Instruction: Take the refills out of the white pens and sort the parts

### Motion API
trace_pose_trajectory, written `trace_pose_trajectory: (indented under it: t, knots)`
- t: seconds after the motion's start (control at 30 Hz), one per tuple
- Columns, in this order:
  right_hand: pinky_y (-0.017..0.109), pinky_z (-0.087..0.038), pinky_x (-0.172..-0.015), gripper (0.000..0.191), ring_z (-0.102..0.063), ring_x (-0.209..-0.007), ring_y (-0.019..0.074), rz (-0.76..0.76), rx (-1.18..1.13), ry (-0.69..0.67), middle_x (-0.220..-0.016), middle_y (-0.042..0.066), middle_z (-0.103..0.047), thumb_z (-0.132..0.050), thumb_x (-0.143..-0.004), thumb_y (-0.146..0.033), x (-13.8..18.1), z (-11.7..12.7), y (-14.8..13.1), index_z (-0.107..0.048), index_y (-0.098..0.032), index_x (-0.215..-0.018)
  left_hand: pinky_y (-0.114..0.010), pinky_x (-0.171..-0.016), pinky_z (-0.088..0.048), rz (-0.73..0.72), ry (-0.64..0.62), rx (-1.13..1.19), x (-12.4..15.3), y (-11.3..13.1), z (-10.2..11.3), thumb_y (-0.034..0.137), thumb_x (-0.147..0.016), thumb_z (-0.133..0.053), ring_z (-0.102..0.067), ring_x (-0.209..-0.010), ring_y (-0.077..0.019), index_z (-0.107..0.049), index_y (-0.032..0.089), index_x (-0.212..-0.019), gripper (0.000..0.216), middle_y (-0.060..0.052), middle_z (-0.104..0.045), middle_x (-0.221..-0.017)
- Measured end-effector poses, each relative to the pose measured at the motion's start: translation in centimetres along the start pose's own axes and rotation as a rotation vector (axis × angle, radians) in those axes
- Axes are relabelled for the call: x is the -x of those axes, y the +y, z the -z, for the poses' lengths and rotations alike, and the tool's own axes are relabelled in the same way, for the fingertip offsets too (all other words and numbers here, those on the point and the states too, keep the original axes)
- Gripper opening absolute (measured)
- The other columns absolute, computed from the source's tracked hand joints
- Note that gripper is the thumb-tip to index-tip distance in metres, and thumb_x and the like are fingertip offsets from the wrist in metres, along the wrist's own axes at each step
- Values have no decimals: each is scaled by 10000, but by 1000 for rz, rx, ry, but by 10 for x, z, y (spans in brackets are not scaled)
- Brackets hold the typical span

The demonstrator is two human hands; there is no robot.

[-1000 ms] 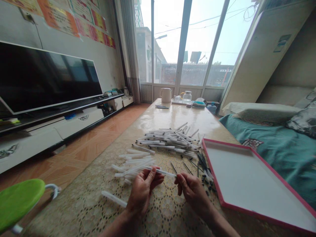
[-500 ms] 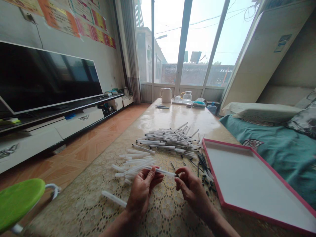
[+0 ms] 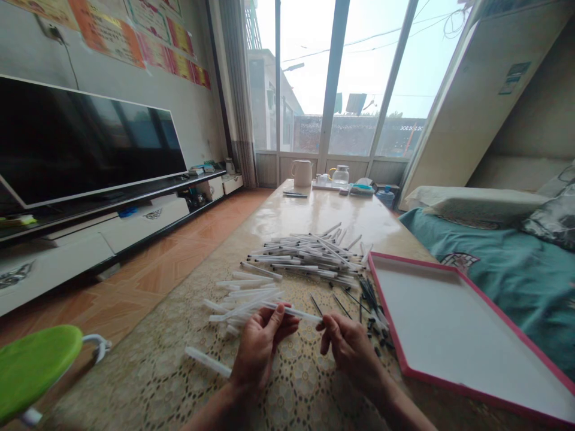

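My left hand [image 3: 257, 350] is closed around a whitish translucent pen barrel [image 3: 302, 313], held roughly level above the table. At the barrel's right end, my right hand [image 3: 353, 344] pinches with thumb and forefinger; its fingertips cover that end, so any small part there is hidden. Loose white barrels [image 3: 246, 298] lie just behind my left hand, and a single barrel [image 3: 208, 361] rests to its left. Thin dark refills [image 3: 342, 306] lie beyond my right hand. Small black pen parts [image 3: 376, 333] are scattered to its right.
Farther back is a heap of pens with dark ends [image 3: 309, 256]. A white tray with a pink rim [image 3: 389, 312] occupies the table's right side. A beige jug [image 3: 302, 173] and a glass pot [image 3: 341, 176] stand at the far end. A green stool [image 3: 38, 365] is at left.
My right hand's fingers have closed over the barrel's right end, covering the dark tip that showed there before. My left hand and the barrel have hardly moved.
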State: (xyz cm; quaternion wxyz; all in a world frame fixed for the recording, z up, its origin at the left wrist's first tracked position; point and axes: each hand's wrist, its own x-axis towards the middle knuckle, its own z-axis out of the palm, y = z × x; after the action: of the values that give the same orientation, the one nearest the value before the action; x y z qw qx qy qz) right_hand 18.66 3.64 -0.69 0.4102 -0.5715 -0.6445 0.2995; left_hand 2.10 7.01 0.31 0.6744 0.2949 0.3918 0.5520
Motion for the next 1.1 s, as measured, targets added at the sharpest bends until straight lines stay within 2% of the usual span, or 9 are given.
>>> trace_pose_trajectory:
  t: [0.07,0.17,0.23,0.37,0.47,0.57,0.73,0.97,1.1]
  knots:
    - [214,-376,-524,423,-511,-486,118,12,8,17,-518,-1,-590,-309,-912,-445,0,-1,2,-556,-174,-700,-213,-593,-545,2,8,-2,0,0,0,286,-632,-746,-668,-607,-150,-659,98,-792,261,-74,-708,-653]
    - [207,-383,-516,318,-527,-499,118,9,-29,18,-555,-10,-601,-407,-876,-451,0,-1,2,-552,-172,-827,-202,-582,-543,6,20,2,1,1,-1,287,-623,-751,-665,-595,-143,-659,97,-787,267,-73,-706,-645]
    - [201,-371,-478,339,-518,-468,113,-19,-57,1,-556,-8,-609,-403,-870,-471,1,-1,2,-558,-170,-863,-202,-583,-543,4,10,1,1,1,0,286,-629,-748,-665,-595,-143,-658,97,-792,266,-73,-706,-648]
    - [194,-349,-443,463,-497,-432,106,-30,-59,-7,-487,0,-586,-297,-897,-495,1,-2,1,-566,-167,-712,-211,-596,-545,-2,-6,-6,1,1,1,283,-649,-733,-666,-603,-145,-655,95,-804,255,-73,-707,-655]
    - [185,-348,-430,359,-491,-440,98,-20,-93,-8,-529,-6,-596,-380,-880,-470,1,-1,-1,-537,-169,-762,-201,-592,-541,-2,7,-5,1,1,1,282,-645,-736,-664,-602,-141,-655,96,-798,254,-71,-705,-650]
    - [176,-317,-378,308,-439,-381,77,-67,-177,-39,-575,-18,-601,-430,-861,-465,2,-2,-2,-523,-172,-861,-202,-596,-541,0,6,-6,2,2,0,285,-630,-745,-663,-601,-140,-659,98,-800,267,-68,-705,-653]
    - [171,-271,-342,403,-402,-325,58,-109,-276,-70,-536,-18,-584,-359,-875,-507,1,-6,4,-530,-164,-751,-205,-599,-542,2,3,0,1,2,0,290,-628,-746,-662,-600,-141,-661,99,-791,265,-65,-703,-643]
    - [159,-348,-342,294,-534,-419,78,-192,-559,-54,-696,-14,-609,-563,-776,-458,-2,-1,-4,-453,-185,-781,-207,-604,-544,-29,80,50,2,7,0,277,-618,-754,-659,-597,-131,-664,113,-744,225,-38,-692,-617]
    - [140,-325,-316,304,-468,-380,42,-266,-711,-97,-710,-35,-589,-596,-752,-455,-1,1,-10,-454,-189,-797,-210,-586,-539,-3,36,20,4,6,-1,286,-621,-750,-660,-577,-141,-666,98,-764,250,-58,-696,-613]
